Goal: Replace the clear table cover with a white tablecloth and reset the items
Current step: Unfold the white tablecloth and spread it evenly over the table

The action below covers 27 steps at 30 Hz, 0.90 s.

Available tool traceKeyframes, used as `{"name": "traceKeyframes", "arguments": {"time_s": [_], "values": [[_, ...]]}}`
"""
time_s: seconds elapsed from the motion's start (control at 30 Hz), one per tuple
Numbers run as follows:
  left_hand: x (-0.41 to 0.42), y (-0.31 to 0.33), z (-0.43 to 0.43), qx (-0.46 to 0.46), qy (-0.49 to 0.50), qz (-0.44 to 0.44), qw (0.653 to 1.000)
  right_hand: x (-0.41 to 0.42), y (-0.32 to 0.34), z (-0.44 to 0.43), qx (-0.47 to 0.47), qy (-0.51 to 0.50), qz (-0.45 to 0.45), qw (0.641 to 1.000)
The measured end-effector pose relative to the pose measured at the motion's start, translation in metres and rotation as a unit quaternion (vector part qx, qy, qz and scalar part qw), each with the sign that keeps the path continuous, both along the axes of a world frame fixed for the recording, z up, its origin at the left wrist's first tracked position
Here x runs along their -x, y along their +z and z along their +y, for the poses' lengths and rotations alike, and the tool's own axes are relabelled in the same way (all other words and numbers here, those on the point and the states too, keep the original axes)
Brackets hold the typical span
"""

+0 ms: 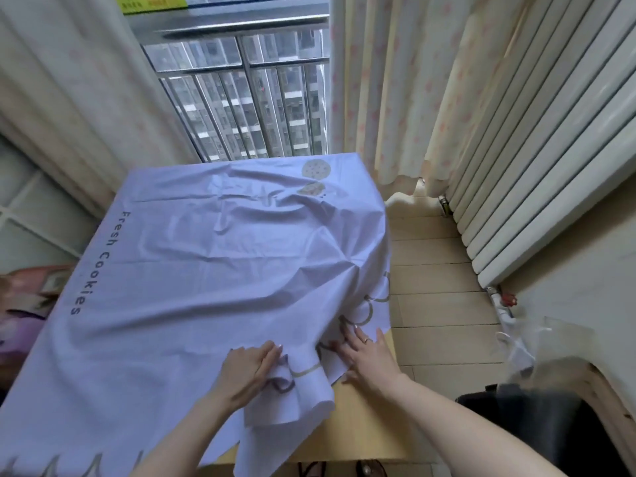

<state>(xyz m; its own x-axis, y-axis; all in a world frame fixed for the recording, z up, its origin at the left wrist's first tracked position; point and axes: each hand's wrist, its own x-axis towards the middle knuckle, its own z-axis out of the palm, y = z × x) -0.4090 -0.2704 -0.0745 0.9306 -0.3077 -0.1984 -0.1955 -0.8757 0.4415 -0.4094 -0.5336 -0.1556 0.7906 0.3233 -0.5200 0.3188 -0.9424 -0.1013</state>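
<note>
From the head view, the tablecloth (206,270) lay over most of the table (361,428), wrinkled and skewed, with its "Fresh Cookies" print running down the left side. Its near right corner was folded back on itself, leaving bare wood showing. The left hand (253,368) had its fingers curled over the bunched fold at that corner and gripped it. The right hand (368,359) lay flat with straight fingers, holding nothing and pressing the cloth's edge to the tabletop. A crumpled clear sheet, seemingly the clear cover (526,342), sat well apart to the right, below the radiator (537,187). The items to be reset were not in view. The step in hand looked to be unfolding and squaring that corner. To do it well, the left hand should probably lift the fold and carry it toward the bare wood rather than drag it. Meanwhile the right palm would anchor the cloth so the far side by the window (247,108) did not slide. Both palms could then sweep outward from the middle to flatten the ridges — and the overhang wanted checking for evenness before anything went back.
</note>
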Motion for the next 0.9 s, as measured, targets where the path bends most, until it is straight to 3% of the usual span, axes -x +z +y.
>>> {"name": "traceKeyframes", "arguments": {"time_s": [0.1,0.17,0.23,0.37,0.43,0.57,0.63,0.73,0.83,0.9], "values": [[0.005,-0.007,0.007,-0.062,-0.079,0.060,0.993,-0.003,-0.002,0.003,0.022,0.046,-0.073,0.996],[0.010,-0.016,0.018,-0.116,-0.139,-0.001,0.983,-0.006,-0.006,0.007,0.040,0.057,-0.081,0.994],[0.015,-0.020,0.027,-0.119,-0.106,-0.051,0.986,-0.009,-0.003,0.010,0.039,0.056,-0.094,0.993],[0.015,-0.010,0.044,-0.057,0.058,-0.054,0.995,-0.014,-0.009,0.008,0.025,0.060,-0.105,0.992],[0.014,-0.007,0.054,-0.053,0.073,-0.088,0.992,-0.014,-0.006,-0.003,0.019,0.090,-0.154,0.984],[0.006,-0.008,0.066,-0.054,0.088,-0.059,0.993,-0.007,-0.017,-0.073,0.003,0.122,-0.241,0.963],[0.006,-0.018,0.065,-0.043,0.053,-0.069,0.995,0.004,-0.024,-0.119,0.015,0.087,-0.254,0.963],[0.019,-0.037,0.054,-0.036,-0.041,-0.101,0.993,0.018,-0.005,-0.157,0.018,-0.041,-0.173,0.984],[0.037,-0.053,0.036,-0.022,-0.109,-0.129,0.985,0.023,0.011,-0.144,-0.072,-0.150,-0.122,0.979],[0.048,-0.064,0.026,-0.030,-0.129,-0.130,0.983,0.025,0.031,-0.115,-0.208,-0.238,-0.114,0.942]]}}
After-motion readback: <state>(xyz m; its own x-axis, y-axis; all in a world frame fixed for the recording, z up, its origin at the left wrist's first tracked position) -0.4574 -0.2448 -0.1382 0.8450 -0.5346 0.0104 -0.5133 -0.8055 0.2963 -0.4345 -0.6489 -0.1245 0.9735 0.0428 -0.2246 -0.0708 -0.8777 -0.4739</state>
